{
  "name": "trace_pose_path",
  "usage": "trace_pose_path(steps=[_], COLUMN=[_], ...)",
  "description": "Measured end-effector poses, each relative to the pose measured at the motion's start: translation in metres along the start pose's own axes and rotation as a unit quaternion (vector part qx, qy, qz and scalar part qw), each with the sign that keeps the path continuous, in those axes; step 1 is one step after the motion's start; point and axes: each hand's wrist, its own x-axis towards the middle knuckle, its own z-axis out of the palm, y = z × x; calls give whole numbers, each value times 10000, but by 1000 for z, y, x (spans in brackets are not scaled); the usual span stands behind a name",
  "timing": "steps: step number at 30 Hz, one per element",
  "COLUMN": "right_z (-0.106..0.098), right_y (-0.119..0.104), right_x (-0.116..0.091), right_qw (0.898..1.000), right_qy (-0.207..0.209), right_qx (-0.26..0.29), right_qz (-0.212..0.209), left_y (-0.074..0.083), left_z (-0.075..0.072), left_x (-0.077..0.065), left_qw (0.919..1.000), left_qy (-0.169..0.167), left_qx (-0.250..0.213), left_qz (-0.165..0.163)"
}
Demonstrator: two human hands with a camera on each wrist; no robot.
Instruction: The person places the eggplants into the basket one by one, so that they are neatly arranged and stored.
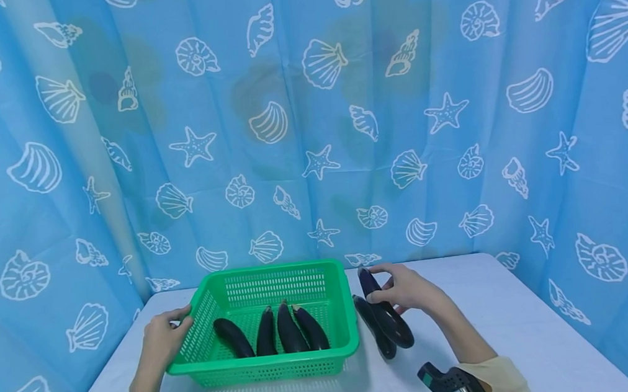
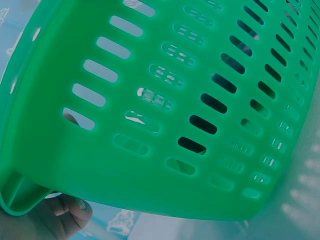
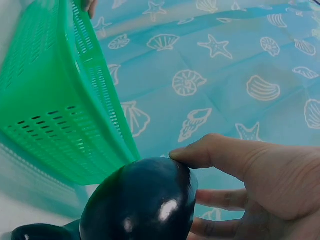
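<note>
A green plastic basket point(image 1: 273, 366) stands on the white table with several dark eggplants point(image 1: 291, 332) lying in it. My left hand point(image 1: 164, 337) grips the basket's left rim; in the left wrist view its fingers point(image 2: 75, 212) show under the rim's corner. To the right of the basket, my right hand point(image 1: 406, 287) pinches an eggplant point(image 1: 389, 320) between thumb and fingers. A second eggplant point(image 1: 371, 322) lies beside and partly under that one, outside the basket. In the right wrist view the held eggplant point(image 3: 142, 200) shows its glossy rounded end.
A blue curtain point(image 1: 308, 128) with white shell and starfish prints hangs behind and at both sides of the table point(image 1: 469, 307). Black wrist devices point(image 1: 444, 379) sit on both forearms.
</note>
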Motion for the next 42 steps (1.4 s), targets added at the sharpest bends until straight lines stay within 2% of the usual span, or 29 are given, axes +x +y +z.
trace_pose_path(steps=[28, 35, 42], right_z=[13, 19, 27], right_y=[-59, -67, -70], right_x=[15, 19, 24], right_qw=[9990, 9984, 9982], right_qy=[39, -8, -58], right_qx=[325, 398, 521], right_qz=[-307, -392, -299], left_y=[-1, -1, -1], left_z=[1, 0, -1], left_x=[1, 0, 1], left_qw=[10000, 10000, 10000], left_qy=[-49, -36, -43], left_qx=[14, -15, -18], left_qz=[-50, -17, -16])
